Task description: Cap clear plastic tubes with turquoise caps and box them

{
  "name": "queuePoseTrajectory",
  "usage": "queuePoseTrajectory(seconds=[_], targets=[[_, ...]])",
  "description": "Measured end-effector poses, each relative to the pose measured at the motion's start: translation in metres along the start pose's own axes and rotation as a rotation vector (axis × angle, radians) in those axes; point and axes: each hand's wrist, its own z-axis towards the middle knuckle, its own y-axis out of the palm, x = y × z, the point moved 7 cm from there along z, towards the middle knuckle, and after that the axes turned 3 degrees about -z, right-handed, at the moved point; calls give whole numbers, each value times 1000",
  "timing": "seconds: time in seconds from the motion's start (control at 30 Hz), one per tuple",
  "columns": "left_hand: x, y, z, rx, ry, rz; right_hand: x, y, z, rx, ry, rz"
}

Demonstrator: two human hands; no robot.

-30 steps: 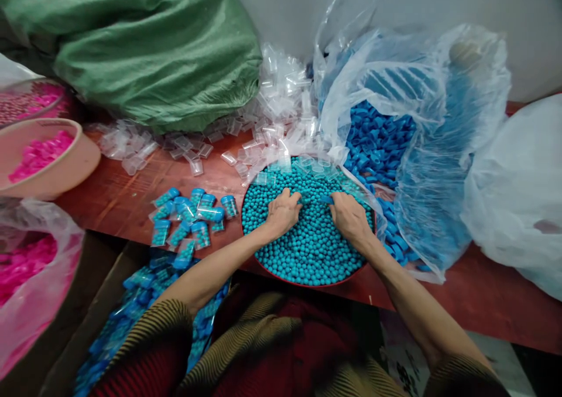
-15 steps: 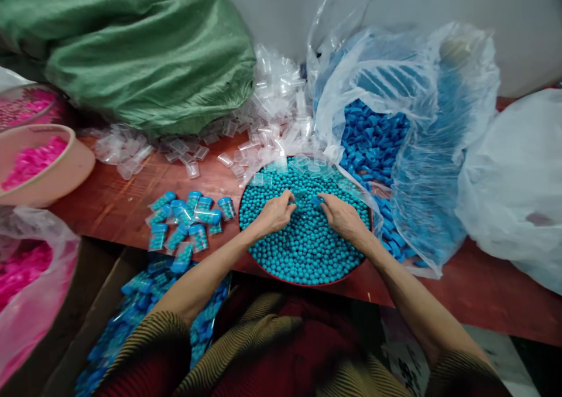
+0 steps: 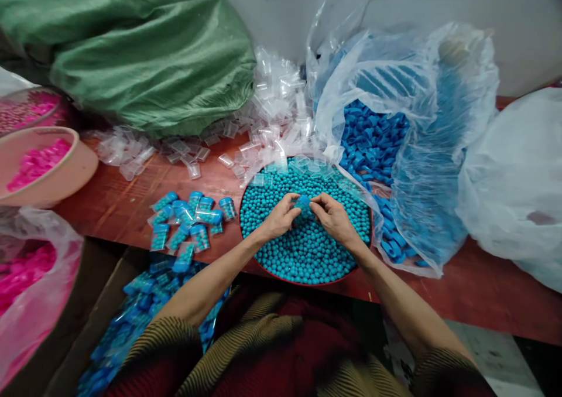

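Observation:
My left hand (image 3: 283,214) pinches a small clear container (image 3: 300,209) above a round red-rimmed tray (image 3: 240,209) full of turquoise beads (image 3: 307,262). On the container's top sits a blue cap (image 3: 303,199), gripped from the right by the fingertips of my right hand (image 3: 330,214). What fills the container is partly hidden by my fingers. Several empty clear containers (image 3: 263,179) lie on the beads at the tray's far edge. Left of the tray is a group of filled, blue-capped containers (image 3: 199,216).
Loose blue caps (image 3: 373,145) spill from a plastic bag (image 3: 421,98) at right. Clear containers (image 3: 281,104) are heaped behind the tray, beside a green sack (image 3: 149,51). A box (image 3: 144,303) of capped containers stands below the table edge. Pink pieces fill a bowl (image 3: 70,174) at left.
My right hand has moved left, bringing the blue cap onto the container in my left hand. The two hands are now closer together.

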Motion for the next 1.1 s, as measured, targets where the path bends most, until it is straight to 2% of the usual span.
queuePoseTrajectory(seconds=[0.13, 0.27, 0.43, 0.53, 0.6, 0.67, 0.73, 0.87, 0.97, 1.1], targets=[[-1, 5, -5, 12, -38, -167, -4, 3, -3, 13, 18, 4], [1, 7, -10, 40, -37, -206, -9, 1, -8, 27, -6, -24], [1, 10, -15, 82, -43, -186, -14, 4, -8, -128, -114, -71], [0, 7, -18, 138, -54, -166, -14, 2, -7, -193, -110, -50], [0, 4, -19, 146, -57, -169, -12, 3, -8, -247, -76, 40], [1, 2, -20, 97, -61, -164, -7, 6, -9, -320, 4, 185], [4, 1, -21, 31, -61, -144, 0, 9, -10, -332, 103, 344], [10, 0, -24, -30, -12, -99, 11, 11, -7, -187, 238, 520], [10, 1, -27, -42, 1, -119, 8, 9, -7, -131, 277, 572], [6, 3, -32, -68, -55, -229, -4, 10, -12, -314, 307, 668]])
